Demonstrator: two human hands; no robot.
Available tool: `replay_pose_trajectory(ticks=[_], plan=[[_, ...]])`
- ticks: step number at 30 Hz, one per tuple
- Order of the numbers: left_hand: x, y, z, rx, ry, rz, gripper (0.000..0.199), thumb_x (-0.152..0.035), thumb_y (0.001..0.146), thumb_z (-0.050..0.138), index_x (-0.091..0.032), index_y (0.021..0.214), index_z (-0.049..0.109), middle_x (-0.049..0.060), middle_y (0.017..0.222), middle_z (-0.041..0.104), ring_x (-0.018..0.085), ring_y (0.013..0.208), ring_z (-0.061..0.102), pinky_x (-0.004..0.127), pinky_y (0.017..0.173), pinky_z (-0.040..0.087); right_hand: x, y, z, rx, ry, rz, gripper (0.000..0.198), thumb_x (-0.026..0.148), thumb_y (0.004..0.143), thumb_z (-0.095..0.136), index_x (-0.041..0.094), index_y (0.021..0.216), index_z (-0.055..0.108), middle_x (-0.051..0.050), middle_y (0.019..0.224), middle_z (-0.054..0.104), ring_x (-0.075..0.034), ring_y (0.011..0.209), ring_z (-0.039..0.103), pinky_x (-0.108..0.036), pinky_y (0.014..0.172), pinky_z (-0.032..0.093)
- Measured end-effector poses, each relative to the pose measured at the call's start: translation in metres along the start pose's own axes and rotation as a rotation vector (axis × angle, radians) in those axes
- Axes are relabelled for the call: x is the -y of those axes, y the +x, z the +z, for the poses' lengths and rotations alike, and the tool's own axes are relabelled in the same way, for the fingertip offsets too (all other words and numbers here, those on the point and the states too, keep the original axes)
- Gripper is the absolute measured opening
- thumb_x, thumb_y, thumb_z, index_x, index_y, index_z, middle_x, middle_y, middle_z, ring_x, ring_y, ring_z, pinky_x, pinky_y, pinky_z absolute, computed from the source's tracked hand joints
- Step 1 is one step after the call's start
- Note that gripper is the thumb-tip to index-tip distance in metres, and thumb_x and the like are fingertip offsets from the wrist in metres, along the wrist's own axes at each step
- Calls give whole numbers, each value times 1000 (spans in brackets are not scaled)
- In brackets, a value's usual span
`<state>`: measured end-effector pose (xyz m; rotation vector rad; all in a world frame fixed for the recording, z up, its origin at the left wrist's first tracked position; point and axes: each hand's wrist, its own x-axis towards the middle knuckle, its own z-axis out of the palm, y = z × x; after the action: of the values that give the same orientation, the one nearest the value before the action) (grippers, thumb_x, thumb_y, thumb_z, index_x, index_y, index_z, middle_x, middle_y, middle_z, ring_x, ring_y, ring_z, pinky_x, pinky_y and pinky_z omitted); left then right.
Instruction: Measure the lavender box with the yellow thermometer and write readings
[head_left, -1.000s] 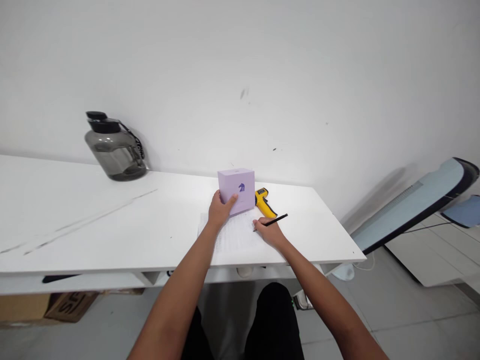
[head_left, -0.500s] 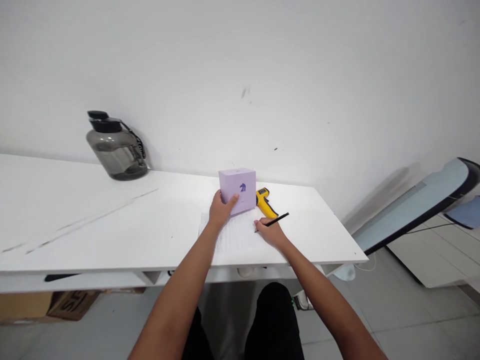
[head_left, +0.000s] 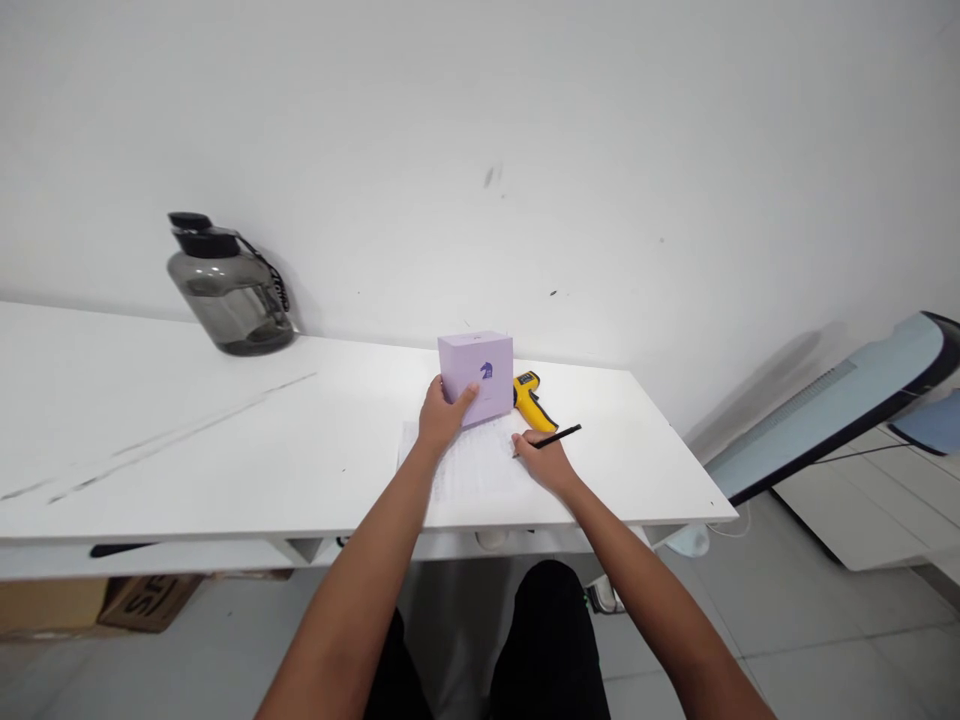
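My left hand (head_left: 444,412) grips a lilac box (head_left: 491,398) by its left side, thumb across the front face, which bears a dark purple horse-head mark. The box stands upright near the wall, over the far edge of a printed paper sheet (head_left: 476,472). In my right hand (head_left: 541,458) is a black pen (head_left: 562,437), held in a writing grip with its tip at the sheet's right part. A yellow and black infrared thermometer gun (head_left: 531,402) lies just right of the box and beyond my right hand.
A large grey water jug (head_left: 232,295) with a black lid stands at the back left of the white table (head_left: 225,440). A cardboard box (head_left: 146,602) sits below. Right of the table leans a big pale blue panel with a black rim (head_left: 817,410).
The view has shifted slightly. Both hands stay in nearly the same place, the left on the box and the right with the pen at the paper.
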<state>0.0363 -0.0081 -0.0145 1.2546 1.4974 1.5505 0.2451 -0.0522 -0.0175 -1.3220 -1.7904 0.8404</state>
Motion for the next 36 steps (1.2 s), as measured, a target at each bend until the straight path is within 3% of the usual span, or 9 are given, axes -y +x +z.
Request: replay_pose_trajectory(ticks=[10, 13, 16, 20, 24, 27, 31, 36], plan=[[-2, -1, 0, -7, 24, -6, 68, -66, 72, 70, -20, 119, 55, 13, 121, 64, 25, 106, 61, 40, 92, 47, 0, -1, 0, -24, 21, -8, 39, 44, 81, 52, 22, 50, 45, 3, 52, 46, -14, 58, 46, -27, 58, 36], [-4, -3, -1, -3, 24, -16, 66, -66, 71, 70, -20, 117, 56, 12, 121, 64, 25, 105, 61, 40, 92, 47, 1, -1, -1, 22, 15, -1, 37, 42, 81, 52, 21, 50, 47, 2, 52, 49, -14, 58, 48, -27, 58, 37], [-5, -3, -1, -2, 25, -25, 65, -66, 71, 70, -21, 116, 56, 12, 121, 64, 26, 105, 61, 40, 91, 47, 1, -2, -2, -15, 0, -7, 39, 44, 84, 51, 21, 54, 53, 1, 56, 55, -15, 62, 54, -27, 62, 40], [-4, -3, -1, 8, 14, -15, 66, -65, 72, 70, -21, 119, 55, 12, 120, 64, 25, 104, 62, 39, 90, 48, -2, -2, 0, -88, -136, -161, 37, 47, 91, 50, 21, 68, 63, -2, 71, 64, -18, 74, 61, -29, 72, 45], [-4, -3, -1, 6, 34, 4, 64, -66, 73, 68, -22, 118, 56, 11, 119, 64, 25, 105, 61, 38, 90, 48, -10, 0, 8, -107, -330, -311, 27, 33, 93, 47, 19, 101, 68, -8, 97, 65, -20, 86, 63, -31, 75, 49], [-6, -5, -2, -4, 71, 0, 64, -68, 74, 66, -23, 118, 55, 10, 121, 64, 25, 105, 60, 39, 89, 47, -16, 2, 14, -95, -447, -303, 37, 20, 91, 40, 15, 122, 61, -13, 108, 64, -22, 92, 62, -33, 76, 50], [-10, -6, -4, 6, 87, -9, 64, -68, 73, 66, -23, 117, 55, 10, 121, 64, 25, 104, 60, 39, 88, 47, -17, 4, 16, -89, -469, -286, 43, 18, 93, 37, 16, 132, 55, -13, 115, 63, -22, 101, 60, -34, 83, 50], [-8, -5, -4, 0, 74, -23, 64, -67, 73, 67, -22, 118, 55, 10, 122, 63, 25, 105, 60, 39, 89, 47, 3, 20, 4, -321, -631, -119, 40, 25, 96, 37, 15, 130, 58, -15, 117, 59, -25, 103, 55, -38, 86, 43]])
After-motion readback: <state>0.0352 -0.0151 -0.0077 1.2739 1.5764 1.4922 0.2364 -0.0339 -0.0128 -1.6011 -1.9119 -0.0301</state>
